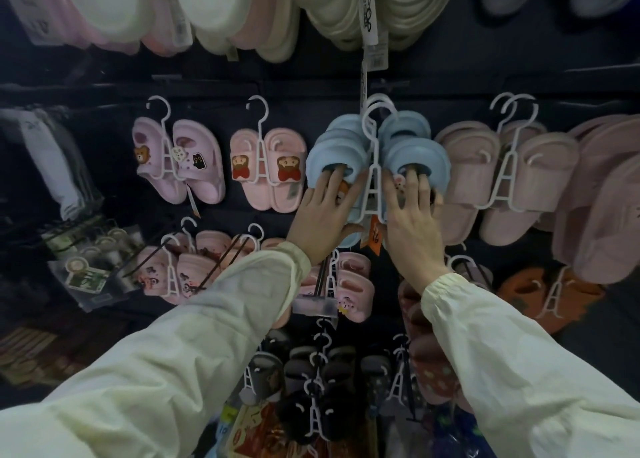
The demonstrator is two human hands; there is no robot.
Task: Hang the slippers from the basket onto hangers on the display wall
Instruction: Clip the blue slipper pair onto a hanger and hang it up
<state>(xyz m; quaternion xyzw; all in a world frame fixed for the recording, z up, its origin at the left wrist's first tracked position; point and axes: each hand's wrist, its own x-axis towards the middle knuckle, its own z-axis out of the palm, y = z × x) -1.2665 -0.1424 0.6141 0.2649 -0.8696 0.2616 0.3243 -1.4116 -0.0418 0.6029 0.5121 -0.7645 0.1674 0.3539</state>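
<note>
Along the left edge of the display wall point(104, 139) hang some clear packets point(86, 270), too dim to read. Next come lilac slippers point(199, 161) with a bear charm on a white hook, then pink slippers point(268, 166) with bear patches, both pairs flat against the dark panel.

In the middle of the wall are the blue slippers point(337, 152), stacked several deep on either side of a white hanger point(373, 177) whose hook points up at the rail. The person reaches for them with both arms in cream sleeves point(214, 336).

The left hand point(325, 211) lies on the front slipper to the left of the hanger. Its fingertips are tucked under the strap and its thumb is hooked round the heel end, so it grips that slipper. The right hand point(412, 222) lies flat on the matching slipper to the right of the hanger, fingers straight and spread, with the tips slid under the strap. I can't see the tips themselves. An orange price tag point(375, 230) dangles between the two wrists.

Further right hang pale pink slippers point(540, 173), crowding toward the wall's right edge. Below them, low on the wall, sits an orange pair point(519, 284).
</note>
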